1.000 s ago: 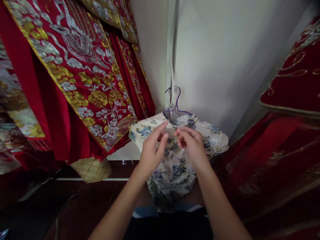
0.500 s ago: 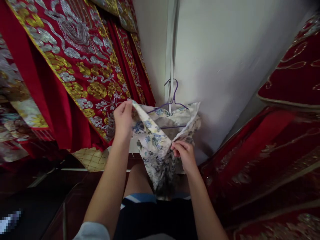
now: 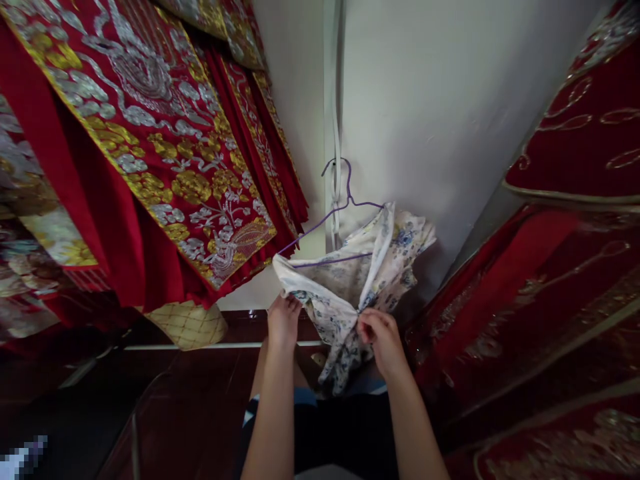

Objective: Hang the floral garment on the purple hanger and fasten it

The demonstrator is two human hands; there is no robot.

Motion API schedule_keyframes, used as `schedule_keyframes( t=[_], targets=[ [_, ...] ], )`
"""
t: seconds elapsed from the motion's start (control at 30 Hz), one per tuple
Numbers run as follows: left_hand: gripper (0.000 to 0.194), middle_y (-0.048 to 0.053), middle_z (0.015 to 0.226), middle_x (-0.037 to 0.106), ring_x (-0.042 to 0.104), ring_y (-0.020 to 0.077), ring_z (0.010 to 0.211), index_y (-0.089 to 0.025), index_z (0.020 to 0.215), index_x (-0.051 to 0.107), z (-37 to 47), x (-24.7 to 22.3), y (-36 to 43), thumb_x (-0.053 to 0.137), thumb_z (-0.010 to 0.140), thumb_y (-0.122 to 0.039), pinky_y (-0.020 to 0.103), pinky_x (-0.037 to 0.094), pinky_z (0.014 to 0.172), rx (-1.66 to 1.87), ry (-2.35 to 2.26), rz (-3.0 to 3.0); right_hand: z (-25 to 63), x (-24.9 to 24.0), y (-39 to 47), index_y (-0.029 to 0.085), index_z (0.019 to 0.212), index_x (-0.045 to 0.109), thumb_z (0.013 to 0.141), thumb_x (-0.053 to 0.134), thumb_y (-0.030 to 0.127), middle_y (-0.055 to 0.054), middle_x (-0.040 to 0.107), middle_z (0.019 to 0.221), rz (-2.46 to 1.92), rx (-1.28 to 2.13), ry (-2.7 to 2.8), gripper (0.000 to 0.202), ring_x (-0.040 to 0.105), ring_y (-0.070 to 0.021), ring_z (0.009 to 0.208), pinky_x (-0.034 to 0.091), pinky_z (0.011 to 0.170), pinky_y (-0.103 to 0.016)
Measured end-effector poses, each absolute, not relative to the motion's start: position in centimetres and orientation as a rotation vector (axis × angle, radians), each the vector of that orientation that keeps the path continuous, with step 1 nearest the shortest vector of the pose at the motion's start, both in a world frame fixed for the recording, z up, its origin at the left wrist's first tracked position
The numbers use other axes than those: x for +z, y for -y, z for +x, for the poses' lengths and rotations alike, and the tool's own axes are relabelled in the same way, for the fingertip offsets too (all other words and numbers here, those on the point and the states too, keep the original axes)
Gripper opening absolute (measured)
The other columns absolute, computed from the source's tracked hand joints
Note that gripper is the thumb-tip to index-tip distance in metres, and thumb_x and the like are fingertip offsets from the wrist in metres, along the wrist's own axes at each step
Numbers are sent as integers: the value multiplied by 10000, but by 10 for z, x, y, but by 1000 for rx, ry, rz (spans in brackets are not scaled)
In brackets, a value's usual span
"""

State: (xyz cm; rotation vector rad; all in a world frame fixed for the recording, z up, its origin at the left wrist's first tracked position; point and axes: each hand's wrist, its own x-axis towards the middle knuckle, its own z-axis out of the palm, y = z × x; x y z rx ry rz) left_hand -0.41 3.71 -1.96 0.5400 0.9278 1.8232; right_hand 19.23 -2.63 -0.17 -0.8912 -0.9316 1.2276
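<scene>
The purple wire hanger (image 3: 349, 195) slants down toward the nearer left hand (image 3: 283, 323), its grip unclear, while the right hand (image 3: 381, 332) pinches the white, blue-floral cloth garment (image 3: 330, 313).

from here i see a whitish garment (image 3: 330, 313) with blue flowers, its neck opened wide, its lower part gathered in folds. it hangs crookedly on a purple hanger (image 3: 349, 198), tilted down leftward (there, the upper wire is bare).
</scene>
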Motion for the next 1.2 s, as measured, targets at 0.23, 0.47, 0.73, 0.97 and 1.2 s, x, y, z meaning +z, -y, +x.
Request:
schedule_keyframes(
  t=[0.23,0.47,0.73,0.97,1.2],
  targets=[
    [117,51,759,693,615,215,804,-156,744,693,11,-34,-23,678,693,-260,322,470,814,1554,-1387,1154,210,-10,27,196,464,460,690,627,302,47,409,460,-862,1208,836,300,341,-75,432,251,465,-241],
    [330,-4,688,595,528,127,670,-154,710,624,34,-9,-1,706,766,-469,225,430,676,1566,-1064,1009,242,-23,30,189,479,544,688,584,388,32,438,414,-1275,1273,1214,291,375,-101,425,258,469,-247],
    [322,30,777,584,535,154,747,-167,767,636,64,38,40,639,884,-467,243,441,718,1383,-756,1206,229,-3,42,193,989,698,784,735,456,-63,704,967,-1022,1255,1476,336,632,-226,925,486,888,-352],
    [253,59,1065,630,588,196,964,-223,975,651,62,44,41,568,932,-458,272,461,859,1276,-876,1474,204,9,65,192,985,714,642,861,495,-56,725,959,-820,1728,1340,481,658,-226,900,534,850,-354],
    [450,45,754,662,587,215,729,-191,791,699,20,10,44,619,820,-633,286,443,653,615,-942,1724,243,27,50,193,867,728,617,845,467,-85,742,759,-896,1673,823,388,709,-286,709,571,677,-401]
  ],
)
